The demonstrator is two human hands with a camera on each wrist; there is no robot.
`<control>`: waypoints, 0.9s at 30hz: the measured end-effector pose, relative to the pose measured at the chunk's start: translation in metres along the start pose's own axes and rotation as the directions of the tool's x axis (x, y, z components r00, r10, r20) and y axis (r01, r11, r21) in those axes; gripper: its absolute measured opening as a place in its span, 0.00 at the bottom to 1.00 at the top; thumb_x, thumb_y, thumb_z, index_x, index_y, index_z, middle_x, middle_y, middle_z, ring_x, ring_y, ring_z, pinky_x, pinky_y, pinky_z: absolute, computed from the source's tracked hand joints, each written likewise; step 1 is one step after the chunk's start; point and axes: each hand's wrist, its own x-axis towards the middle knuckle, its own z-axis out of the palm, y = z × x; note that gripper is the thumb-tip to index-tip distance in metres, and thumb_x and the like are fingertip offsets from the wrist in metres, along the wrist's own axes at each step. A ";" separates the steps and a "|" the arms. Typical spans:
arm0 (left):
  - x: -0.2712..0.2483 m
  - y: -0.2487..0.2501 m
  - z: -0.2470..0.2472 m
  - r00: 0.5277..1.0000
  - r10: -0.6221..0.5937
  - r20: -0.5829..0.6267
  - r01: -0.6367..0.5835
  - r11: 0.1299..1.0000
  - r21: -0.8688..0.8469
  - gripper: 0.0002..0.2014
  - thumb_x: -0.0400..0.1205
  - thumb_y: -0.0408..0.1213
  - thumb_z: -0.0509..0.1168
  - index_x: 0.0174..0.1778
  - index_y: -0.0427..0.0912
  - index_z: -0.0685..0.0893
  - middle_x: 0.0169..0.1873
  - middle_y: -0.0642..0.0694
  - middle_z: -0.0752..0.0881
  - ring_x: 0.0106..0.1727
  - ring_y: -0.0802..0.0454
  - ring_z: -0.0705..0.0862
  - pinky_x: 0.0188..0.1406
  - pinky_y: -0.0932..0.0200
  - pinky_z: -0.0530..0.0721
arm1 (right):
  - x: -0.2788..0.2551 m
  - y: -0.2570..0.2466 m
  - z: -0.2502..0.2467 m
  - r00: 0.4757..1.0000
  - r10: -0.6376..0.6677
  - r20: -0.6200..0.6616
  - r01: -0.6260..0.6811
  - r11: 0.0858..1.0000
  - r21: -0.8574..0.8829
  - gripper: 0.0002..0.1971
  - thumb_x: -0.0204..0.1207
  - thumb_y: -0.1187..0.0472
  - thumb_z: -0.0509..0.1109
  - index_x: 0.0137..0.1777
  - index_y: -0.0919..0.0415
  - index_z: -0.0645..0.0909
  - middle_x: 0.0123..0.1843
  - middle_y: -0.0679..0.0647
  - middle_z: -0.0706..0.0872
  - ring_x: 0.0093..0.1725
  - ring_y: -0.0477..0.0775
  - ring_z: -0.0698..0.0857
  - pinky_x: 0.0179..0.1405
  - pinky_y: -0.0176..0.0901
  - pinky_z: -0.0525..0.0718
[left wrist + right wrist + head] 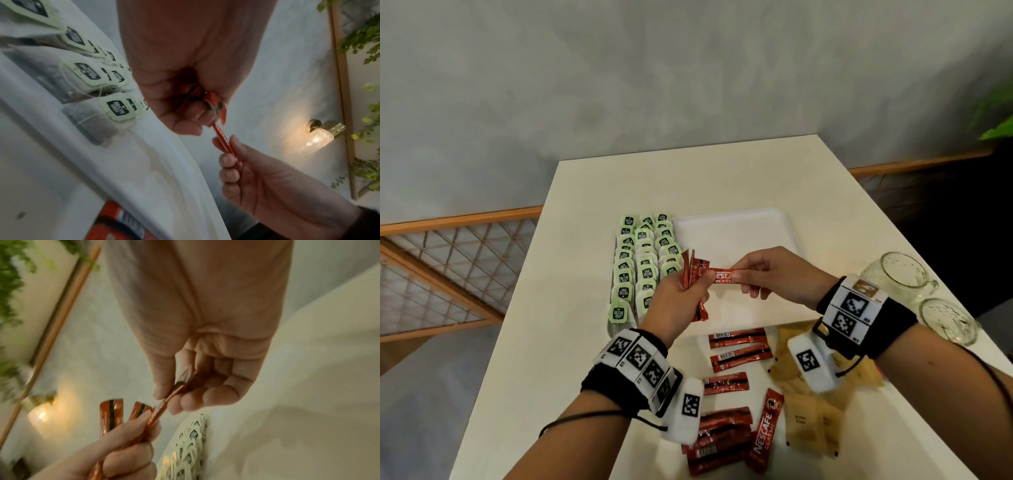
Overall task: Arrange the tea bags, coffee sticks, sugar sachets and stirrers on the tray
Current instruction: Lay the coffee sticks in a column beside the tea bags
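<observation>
A white tray (739,226) lies mid-table with rows of green-tagged tea bags (642,260) filling its left side. Above the tray my left hand (678,301) grips a bunch of red coffee sticks (693,274), fanned upward. My right hand (763,274) pinches the end of one red coffee stick (722,276) that lies across to the bunch. More coffee sticks (736,349) lie loose on the table in front of the tray, with brown sugar sachets (811,411) to their right. In the wrist views the bunch (213,100) and the single stick (164,407) show edge-on between the fingers.
Two clear glass mugs (900,274) stand at the table's right edge. A wooden lattice rail (448,260) runs behind the table on the left. A lit wall lamp (318,138) and green plants (362,35) hang on the grey wall.
</observation>
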 end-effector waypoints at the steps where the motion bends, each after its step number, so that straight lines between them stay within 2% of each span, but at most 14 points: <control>1: 0.004 0.002 -0.001 1.000 -0.008 -0.019 0.008 1.000 -0.016 0.14 0.84 0.47 0.67 0.36 0.42 0.81 0.25 0.49 0.80 0.22 0.55 0.77 0.27 0.60 0.81 | 0.004 0.002 -0.002 0.998 0.028 -0.051 -0.023 0.996 0.091 0.08 0.79 0.60 0.72 0.53 0.62 0.88 0.36 0.54 0.89 0.33 0.46 0.83 0.33 0.37 0.82; 4: 0.024 0.010 -0.006 0.999 -0.015 -0.031 0.014 0.999 -0.041 0.12 0.84 0.45 0.66 0.38 0.43 0.81 0.26 0.47 0.79 0.21 0.54 0.78 0.25 0.59 0.82 | 0.025 0.004 -0.005 0.986 0.119 -0.120 -0.069 0.932 0.356 0.08 0.79 0.67 0.71 0.55 0.69 0.86 0.42 0.60 0.90 0.34 0.48 0.84 0.36 0.39 0.87; 6: 0.043 0.016 -0.015 0.998 -0.030 -0.046 0.029 0.999 -0.037 0.12 0.85 0.44 0.66 0.41 0.40 0.82 0.26 0.46 0.79 0.20 0.53 0.78 0.25 0.56 0.84 | 0.046 0.002 -0.007 0.973 0.153 -0.175 -0.063 0.898 0.436 0.06 0.80 0.69 0.69 0.53 0.69 0.85 0.43 0.61 0.90 0.34 0.50 0.85 0.38 0.42 0.89; 9: 0.071 0.025 -0.035 0.993 -0.067 -0.102 0.065 0.998 -0.024 0.10 0.85 0.38 0.61 0.44 0.38 0.83 0.27 0.46 0.78 0.20 0.55 0.77 0.19 0.59 0.82 | 0.083 0.000 -0.011 0.939 0.195 -0.284 -0.069 0.914 0.399 0.05 0.80 0.69 0.69 0.47 0.65 0.86 0.42 0.60 0.88 0.33 0.51 0.84 0.35 0.41 0.90; 13: 0.097 0.028 -0.061 0.991 -0.077 -0.114 0.086 0.994 0.074 0.12 0.84 0.37 0.62 0.35 0.39 0.82 0.28 0.45 0.80 0.23 0.52 0.79 0.19 0.60 0.82 | 0.134 0.004 -0.013 0.908 0.288 -0.304 -0.186 0.928 0.324 0.02 0.77 0.68 0.73 0.44 0.63 0.87 0.40 0.58 0.86 0.31 0.50 0.82 0.30 0.41 0.88; 17: 0.109 0.022 -0.076 0.989 -0.086 -0.119 0.095 0.993 0.073 0.09 0.83 0.38 0.66 0.42 0.37 0.85 0.32 0.42 0.87 0.27 0.50 0.82 0.19 0.61 0.80 | 0.172 0.009 -0.010 0.896 0.306 -0.323 -0.250 0.947 0.202 0.03 0.77 0.65 0.74 0.45 0.65 0.86 0.35 0.58 0.85 0.29 0.51 0.82 0.28 0.39 0.86; 19: 0.110 0.019 -0.080 0.991 -0.087 -0.104 0.094 0.993 0.071 0.08 0.83 0.39 0.67 0.44 0.38 0.86 0.33 0.42 0.89 0.26 0.51 0.83 0.18 0.62 0.79 | 0.184 0.009 -0.010 0.889 0.315 -0.333 -0.279 0.948 0.153 0.04 0.76 0.64 0.74 0.42 0.65 0.85 0.31 0.58 0.83 0.27 0.52 0.80 0.25 0.37 0.83; 22: 0.111 0.015 -0.082 0.992 -0.098 -0.085 0.104 0.993 0.062 0.08 0.83 0.39 0.68 0.46 0.37 0.87 0.35 0.43 0.91 0.25 0.52 0.84 0.18 0.63 0.80 | 0.198 0.012 -0.010 0.876 0.330 -0.352 -0.310 0.944 0.113 0.08 0.74 0.62 0.77 0.34 0.61 0.85 0.28 0.59 0.83 0.25 0.54 0.79 0.24 0.40 0.80; 27: 0.114 0.010 -0.085 0.993 -0.095 -0.068 0.100 0.992 0.075 0.09 0.84 0.41 0.68 0.48 0.39 0.86 0.35 0.44 0.92 0.27 0.51 0.86 0.21 0.60 0.81 | 0.206 0.012 -0.009 0.866 0.318 -0.386 -0.306 0.947 0.094 0.10 0.71 0.61 0.80 0.37 0.59 0.80 0.28 0.58 0.83 0.25 0.53 0.79 0.26 0.42 0.80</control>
